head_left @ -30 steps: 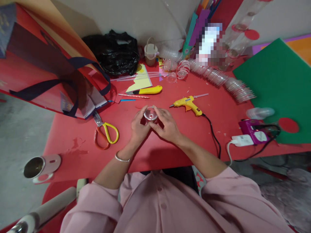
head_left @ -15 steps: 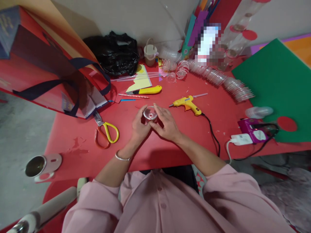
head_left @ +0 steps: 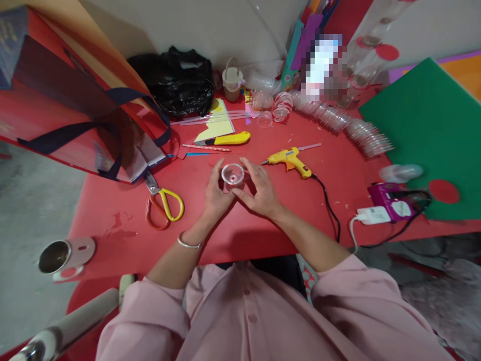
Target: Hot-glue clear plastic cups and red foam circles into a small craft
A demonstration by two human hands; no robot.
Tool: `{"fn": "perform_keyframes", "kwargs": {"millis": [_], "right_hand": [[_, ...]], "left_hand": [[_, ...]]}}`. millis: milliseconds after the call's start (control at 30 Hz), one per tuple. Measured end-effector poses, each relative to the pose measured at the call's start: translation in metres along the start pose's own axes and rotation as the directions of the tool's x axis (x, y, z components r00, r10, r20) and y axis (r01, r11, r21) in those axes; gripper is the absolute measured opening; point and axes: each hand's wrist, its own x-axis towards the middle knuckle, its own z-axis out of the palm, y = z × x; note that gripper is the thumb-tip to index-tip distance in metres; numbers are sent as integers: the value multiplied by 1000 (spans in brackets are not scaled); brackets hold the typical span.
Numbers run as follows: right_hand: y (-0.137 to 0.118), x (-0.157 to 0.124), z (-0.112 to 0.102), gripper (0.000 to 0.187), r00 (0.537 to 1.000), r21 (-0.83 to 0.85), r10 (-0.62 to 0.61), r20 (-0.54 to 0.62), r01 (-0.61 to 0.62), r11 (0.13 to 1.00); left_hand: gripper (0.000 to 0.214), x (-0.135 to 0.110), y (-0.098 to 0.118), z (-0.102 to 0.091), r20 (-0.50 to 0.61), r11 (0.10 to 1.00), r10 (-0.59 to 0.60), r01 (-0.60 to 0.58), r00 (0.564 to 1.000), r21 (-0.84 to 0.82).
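Note:
A small clear plastic cup [head_left: 233, 175] stands on the red table [head_left: 263, 235], held from both sides. My left hand [head_left: 215, 193] curls its fingers round the cup's left side. My right hand [head_left: 259, 189] grips the right side, fingers bent over the rim. A yellow glue gun [head_left: 289, 161] lies just right of my right hand, its black cord running toward the table's front edge. Yellow-and-orange scissors [head_left: 163, 203] lie to the left of my left hand.
A yellow box cutter [head_left: 231, 140] and paper scraps lie behind the cup. Rows of clear cups [head_left: 338, 120] stretch along the back right. A red tote bag [head_left: 75, 100], a black plastic bag [head_left: 180, 82], green foam sheet [head_left: 428, 125] and a power adapter [head_left: 376, 215] surround the work area.
Both hands have shifted slightly away from me with the cup; the grip looks the same.

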Motion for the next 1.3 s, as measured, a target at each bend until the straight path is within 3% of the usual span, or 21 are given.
{"fn": "perform_keyframes", "kwargs": {"millis": [267,433,700,1000,1300], "right_hand": [[-3,2,0,94,1000,7,-12,-21,13,1000],[-2,0,-2,94,999,31,-19,-47,20,999],[-4,0,-4,98,999,56,43,-14,-42,998],[-5,1,-7,100,999,43,35,-20,-34,999],[-2,-1,-7,99,1000,36,12,-23,-11,999]], "left_hand": [[87,0,3,0,35,996,-33,30,999,80],[80,0,4,-1,11,998,-54,54,998,19],[87,-1,6,0,-27,997,-68,67,997,-25],[89,-2,4,-1,-47,999,44,-45,998,-23],[84,-3,7,-1,-37,998,66,-66,997,2]]}}
